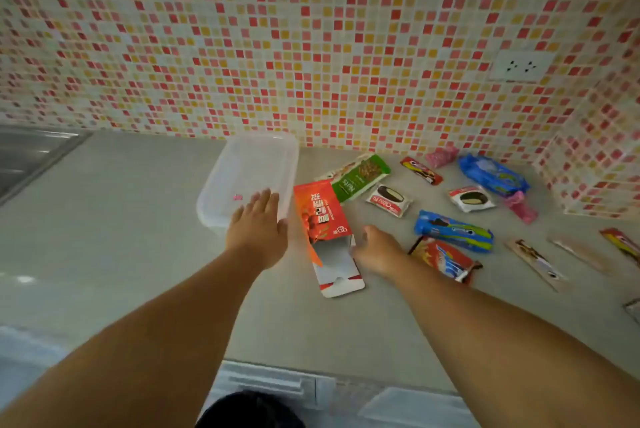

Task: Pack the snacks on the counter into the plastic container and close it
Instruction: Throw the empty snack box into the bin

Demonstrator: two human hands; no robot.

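Both hands reach out: my left hand (pixel 258 227) spreads flat and wide over the near corner of the clear, lidded plastic container (pixel 249 178), my right hand (pixel 375 247) loosely open beside the red cardboard snack box (pixel 322 216), its long axis running away from me, open flap nearest. Smooth grey worktop (pixel 138 237) lies bare leftward.

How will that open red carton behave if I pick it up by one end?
The red carton looks like thin cardboard with its near flap open, so probably light and crushable. It seems empty inside, so nothing should spill. Lying flat, it shouldn't roll.
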